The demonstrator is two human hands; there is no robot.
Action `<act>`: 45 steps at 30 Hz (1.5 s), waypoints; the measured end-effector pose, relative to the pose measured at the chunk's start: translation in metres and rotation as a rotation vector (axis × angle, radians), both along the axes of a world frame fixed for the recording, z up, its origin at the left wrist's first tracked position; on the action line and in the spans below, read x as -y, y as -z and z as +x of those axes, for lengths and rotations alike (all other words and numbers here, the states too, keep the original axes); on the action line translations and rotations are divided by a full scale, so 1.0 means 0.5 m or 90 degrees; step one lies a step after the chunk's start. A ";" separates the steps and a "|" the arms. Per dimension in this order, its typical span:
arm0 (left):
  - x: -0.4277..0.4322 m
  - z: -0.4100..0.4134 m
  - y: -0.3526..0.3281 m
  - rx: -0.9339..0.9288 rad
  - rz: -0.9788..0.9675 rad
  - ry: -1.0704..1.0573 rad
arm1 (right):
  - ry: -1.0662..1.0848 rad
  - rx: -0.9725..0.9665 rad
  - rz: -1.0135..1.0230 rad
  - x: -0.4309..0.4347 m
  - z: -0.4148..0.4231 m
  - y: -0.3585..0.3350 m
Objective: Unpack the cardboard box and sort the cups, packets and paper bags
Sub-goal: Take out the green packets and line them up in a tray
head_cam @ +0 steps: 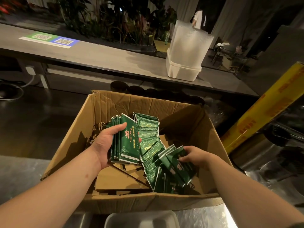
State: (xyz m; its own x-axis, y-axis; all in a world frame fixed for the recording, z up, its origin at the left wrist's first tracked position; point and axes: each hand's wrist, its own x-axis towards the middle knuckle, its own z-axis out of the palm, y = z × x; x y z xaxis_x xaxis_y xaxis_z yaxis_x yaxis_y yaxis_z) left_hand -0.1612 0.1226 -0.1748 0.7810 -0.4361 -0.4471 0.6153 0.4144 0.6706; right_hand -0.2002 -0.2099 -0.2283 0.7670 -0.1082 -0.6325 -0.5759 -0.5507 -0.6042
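Dim room. The box (115, 104) stands at the steel worktop's (19, 175) near edge. Behind it a grey ledge (98, 55) carries a ribbed tub (189, 50), with plants (115, 22) beyond and a yellow roll (266, 109) at the right. Inside the box, the left grip (105, 142) clamps a packet stack (126, 142). The right grip (195, 155) pinches loose packets (174, 162) above paper bags (121, 178).

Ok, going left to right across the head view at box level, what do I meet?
Left hand → the packet stack it grips → loose packets → right hand → long yellow carton.
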 end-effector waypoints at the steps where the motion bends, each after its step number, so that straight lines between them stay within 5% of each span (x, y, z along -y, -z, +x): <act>1: 0.001 0.001 0.001 0.000 0.004 -0.001 | 0.041 0.009 0.061 -0.001 -0.001 -0.002; 5: 0.000 0.002 0.003 -0.008 0.023 -0.001 | 0.140 0.006 0.302 -0.028 0.011 -0.026; 12: -0.004 -0.001 -0.004 0.025 0.093 0.014 | 0.256 0.074 0.516 -0.193 0.036 -0.129; 21: 0.014 -0.033 -0.047 -0.004 0.105 0.060 | 0.323 0.157 0.352 -0.348 0.005 -0.128; 27: 0.028 -0.084 -0.104 0.038 0.129 0.113 | 0.251 0.201 0.242 -0.357 -0.066 -0.198; 35: 0.003 -0.213 -0.136 0.067 0.127 0.151 | 0.053 0.170 0.304 -0.338 -0.236 -0.305; 45: -0.019 -0.409 -0.004 -0.037 0.171 0.232 | 0.088 0.004 0.368 -0.355 -0.416 -0.179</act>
